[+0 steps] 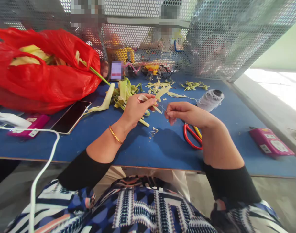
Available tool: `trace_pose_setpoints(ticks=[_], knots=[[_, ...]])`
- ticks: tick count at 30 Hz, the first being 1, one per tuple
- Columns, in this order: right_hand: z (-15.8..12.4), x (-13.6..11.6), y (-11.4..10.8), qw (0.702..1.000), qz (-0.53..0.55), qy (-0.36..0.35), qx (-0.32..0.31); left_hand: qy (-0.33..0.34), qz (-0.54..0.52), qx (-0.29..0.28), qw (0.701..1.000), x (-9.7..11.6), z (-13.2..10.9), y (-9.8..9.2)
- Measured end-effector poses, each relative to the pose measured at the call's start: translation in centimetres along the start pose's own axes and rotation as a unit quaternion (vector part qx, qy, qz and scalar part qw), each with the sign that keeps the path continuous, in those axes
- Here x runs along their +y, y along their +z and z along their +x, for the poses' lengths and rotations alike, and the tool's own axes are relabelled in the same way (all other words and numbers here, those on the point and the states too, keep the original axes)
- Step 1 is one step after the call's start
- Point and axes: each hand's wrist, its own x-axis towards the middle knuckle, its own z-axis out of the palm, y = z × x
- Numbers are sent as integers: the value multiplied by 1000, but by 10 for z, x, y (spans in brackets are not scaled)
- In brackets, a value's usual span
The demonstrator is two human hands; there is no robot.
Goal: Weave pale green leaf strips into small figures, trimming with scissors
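Note:
My left hand (140,108) pinches a pale corn husk piece (163,93) above the middle of the blue table. To its right, my right hand (181,113) is closed, thumb against fingers, on a thin white thread (163,109) that runs toward the husk. A spool of white thread (211,99) lies on its side beyond my right hand. Partly hidden under my right wrist are red-handled scissors (191,137). Behind my left hand lies a heap of green and yellowish husks (125,92), with one long husk (106,100) at its left.
A red plastic bag (53,84) of husks fills the back left. Near it lie a phone (71,117), a magenta power strip (32,124) and a white cable (49,155). Another magenta socket box (270,141) sits at right. A perforated metal screen (143,35) closes the table's back.

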Motion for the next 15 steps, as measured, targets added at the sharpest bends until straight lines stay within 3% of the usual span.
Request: trace_pose_setpoints(ticks=[4,6,10,15], knots=[[1,-5,5,986,-3,-141,89,-30,-2,11,999,-4,1,2],[4,-5,13,978,5,-179,108,-48,-9,0,999,-6,0,4],[11,1,28,984,-5,-144,103,-116,-47,-20,992,-7,1,3],[12,5,28,984,-24,-124,123,-170,-130,-78,974,-4,3,-4]])
